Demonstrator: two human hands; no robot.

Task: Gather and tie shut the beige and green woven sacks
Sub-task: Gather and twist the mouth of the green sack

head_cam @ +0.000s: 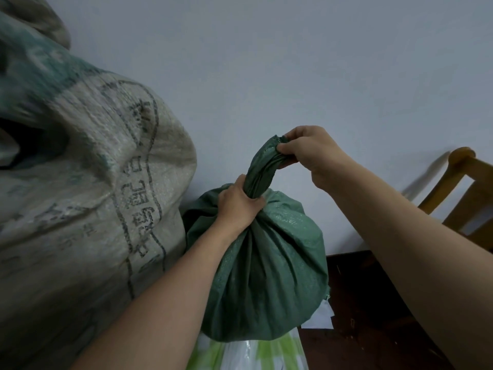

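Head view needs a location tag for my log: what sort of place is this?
Likely an indoor room, perhaps home storage: a plain white wall, a wooden chair, a stuffed beige sack beside a green sack.

The smaller sack (266, 263) stands against the wall (293, 62) behind it. The larger sack (93, 209) is on its left, touching its side. Below its near edge lies a plastic bag (248, 353), which it seems to rest on. A paper scrap (320, 316) lies on the floor (373, 303) just right of its base. A chair (464, 193) stands well apart to its right. The left hand (237, 204) grips its neck at the bottom and the right hand (312, 153) grips the neck's top.
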